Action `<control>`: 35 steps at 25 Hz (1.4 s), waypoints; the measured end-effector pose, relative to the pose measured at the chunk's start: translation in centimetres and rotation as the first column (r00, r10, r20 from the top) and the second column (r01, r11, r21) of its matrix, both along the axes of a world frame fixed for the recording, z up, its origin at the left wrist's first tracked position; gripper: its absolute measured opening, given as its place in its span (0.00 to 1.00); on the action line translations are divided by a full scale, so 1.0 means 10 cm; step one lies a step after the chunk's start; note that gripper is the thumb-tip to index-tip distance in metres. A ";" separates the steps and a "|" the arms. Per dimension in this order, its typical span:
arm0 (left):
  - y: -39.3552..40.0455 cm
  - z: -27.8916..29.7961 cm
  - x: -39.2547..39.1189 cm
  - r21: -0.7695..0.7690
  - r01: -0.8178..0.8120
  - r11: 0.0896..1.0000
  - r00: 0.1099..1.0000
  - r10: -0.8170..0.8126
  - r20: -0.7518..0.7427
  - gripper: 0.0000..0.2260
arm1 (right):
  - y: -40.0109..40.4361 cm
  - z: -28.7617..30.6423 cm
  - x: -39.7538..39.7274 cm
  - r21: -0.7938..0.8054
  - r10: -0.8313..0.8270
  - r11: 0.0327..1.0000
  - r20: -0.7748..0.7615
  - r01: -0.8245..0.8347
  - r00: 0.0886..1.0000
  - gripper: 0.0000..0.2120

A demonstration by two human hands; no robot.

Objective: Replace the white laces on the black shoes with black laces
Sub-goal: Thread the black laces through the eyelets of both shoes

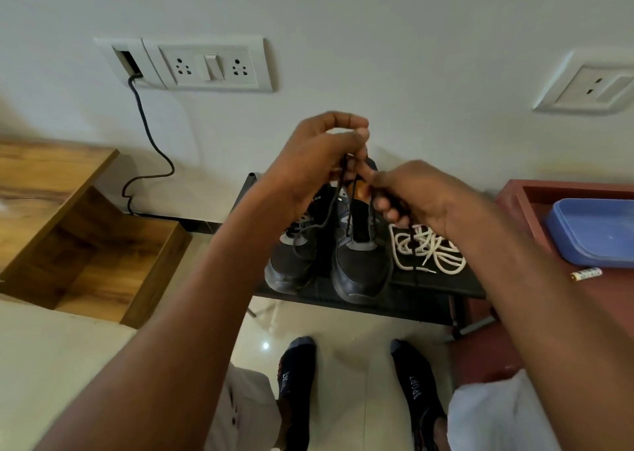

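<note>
White laces (429, 250) already out, heaped on the black bench (442, 284) just right of the black shoes (329, 251). Black lace (344, 190) raised above the pair, pinched near the top by the left hand (319, 162), fingers (356, 131) clamped on it; gripped lower by the right hand (411, 196), fingers curled round the strand. Ends trailing down toward both shoes. Left shoe seemingly carrying a dark lace; right shoe's eyelets apparently bare. Removal judged done, black threading only partly begun.
</note>
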State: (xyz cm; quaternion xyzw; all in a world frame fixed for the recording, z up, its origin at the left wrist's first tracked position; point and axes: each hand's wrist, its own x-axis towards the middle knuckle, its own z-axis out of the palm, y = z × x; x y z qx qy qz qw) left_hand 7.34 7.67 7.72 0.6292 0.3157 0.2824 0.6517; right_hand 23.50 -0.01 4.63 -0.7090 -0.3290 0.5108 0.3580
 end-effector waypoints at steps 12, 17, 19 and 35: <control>-0.41 1.65 0.02 0.332 -0.002 0.943 0.979 -0.067 0.195 0.09 | -0.56 1.89 -0.18 0.538 -0.175 0.839 0.119 0.084 0.977 0.13; -0.56 2.30 -0.04 0.322 -0.030 0.946 0.970 -0.050 0.237 0.10 | -0.67 2.54 -0.22 0.553 -0.214 0.825 0.109 0.120 0.971 0.10; -0.62 2.52 -0.06 0.337 -0.026 0.941 0.967 -0.062 0.249 0.10 | -0.70 2.71 -0.23 0.550 -0.252 0.825 0.153 0.129 0.956 0.11; -0.52 1.92 -0.22 0.546 -0.371 0.751 0.895 0.446 -0.006 0.13 | -0.86 1.86 0.00 0.507 -0.275 0.827 -0.011 0.243 0.961 0.09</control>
